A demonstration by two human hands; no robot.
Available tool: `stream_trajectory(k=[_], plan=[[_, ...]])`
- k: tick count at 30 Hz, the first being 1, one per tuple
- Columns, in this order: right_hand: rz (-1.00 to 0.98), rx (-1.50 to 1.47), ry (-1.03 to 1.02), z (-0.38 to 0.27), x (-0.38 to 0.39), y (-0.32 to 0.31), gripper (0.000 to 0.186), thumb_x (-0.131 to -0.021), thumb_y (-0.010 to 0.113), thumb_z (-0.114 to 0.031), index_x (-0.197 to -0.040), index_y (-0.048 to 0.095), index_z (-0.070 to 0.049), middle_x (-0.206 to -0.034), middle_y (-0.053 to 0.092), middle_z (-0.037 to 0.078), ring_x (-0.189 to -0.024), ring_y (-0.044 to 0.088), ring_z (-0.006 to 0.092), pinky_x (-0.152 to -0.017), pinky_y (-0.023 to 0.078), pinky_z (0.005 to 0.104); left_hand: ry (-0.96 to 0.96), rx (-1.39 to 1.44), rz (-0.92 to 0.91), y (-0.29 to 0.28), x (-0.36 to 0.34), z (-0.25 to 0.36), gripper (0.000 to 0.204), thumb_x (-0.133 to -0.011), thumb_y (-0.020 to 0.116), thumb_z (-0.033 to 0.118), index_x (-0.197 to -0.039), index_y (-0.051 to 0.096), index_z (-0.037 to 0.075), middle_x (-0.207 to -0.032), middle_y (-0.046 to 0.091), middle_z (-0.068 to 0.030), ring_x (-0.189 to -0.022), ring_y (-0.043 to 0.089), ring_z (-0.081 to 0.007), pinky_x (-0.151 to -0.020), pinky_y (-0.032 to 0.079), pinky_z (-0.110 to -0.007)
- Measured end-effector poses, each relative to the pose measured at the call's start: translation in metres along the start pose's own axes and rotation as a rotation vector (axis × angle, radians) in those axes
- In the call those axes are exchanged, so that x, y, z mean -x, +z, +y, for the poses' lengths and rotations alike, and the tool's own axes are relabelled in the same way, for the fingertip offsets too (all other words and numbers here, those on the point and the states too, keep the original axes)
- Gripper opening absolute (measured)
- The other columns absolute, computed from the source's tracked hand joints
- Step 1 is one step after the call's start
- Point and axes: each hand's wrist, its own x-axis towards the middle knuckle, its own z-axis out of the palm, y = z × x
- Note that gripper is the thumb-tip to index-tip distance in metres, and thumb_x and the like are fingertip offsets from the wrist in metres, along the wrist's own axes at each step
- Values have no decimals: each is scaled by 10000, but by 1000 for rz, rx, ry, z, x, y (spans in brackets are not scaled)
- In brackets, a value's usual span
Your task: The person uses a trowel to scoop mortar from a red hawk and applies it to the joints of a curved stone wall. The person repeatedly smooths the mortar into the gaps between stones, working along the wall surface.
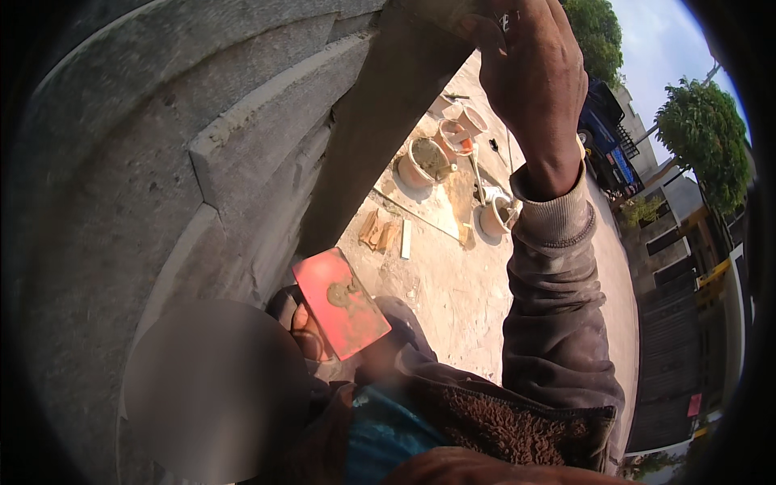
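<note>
Holding red mortar board (361,322) by edge, left hand (313,333) leaves mortar dab (338,296) uncovered, likely for easy reach; right hand (533,69) high at shadowed wall (364,133), grip indiscernible.

Pale sunlit ground (461,315), carries everything here. On it: bucket of grey mortar (411,175), more buckets (471,121) crowded just beyond, another bucket (490,222) apart to the right. Also long thin strip (420,214), brown broken pieces (378,232), short pale strip (406,239) just beside them, small dark object (494,145), unclear.
</note>
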Motion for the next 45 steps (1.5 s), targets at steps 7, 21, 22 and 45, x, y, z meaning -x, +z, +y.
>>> stream_trajectory(k=[7,21,22,45], plan=[[39,76,62,1,-17,-5,194,-837,703,-2,-973,577,-60,-908,583,110,-735,627,313,-663,509,404,-4,2,-7,4,-1,-2,492,-1019,604,178,-1462,464,15,-1407,590,-167,-1252,613,-311,-1047,534,-469],[-30,-85,-102,6,-1,1,242,-798,702,63,-966,582,-63,-890,574,107,-720,624,303,-614,503,384,-7,12,29,4,0,-1,508,-1010,621,169,-1466,458,15,-1406,589,-167,-1252,612,-309,-1046,535,-468],[-22,-67,-93,5,-2,2,235,-801,699,56,-964,581,-65,-885,572,107,-718,623,304,-614,501,386,-7,21,35,7,1,-1,509,-1010,623,168,-1467,458,15,-1406,589,-167,-1252,612,-309,-1046,535,-468],[-667,-1314,1066,-19,185,-41,317,-948,754,-98,-1175,549,-16,-1049,588,55,-742,641,103,-641,567,250,-275,143,-30,28,-25,14,497,-1050,576,256,-1463,442,15,-1423,567,-163,-1235,623,-287,-1024,544,-431]])
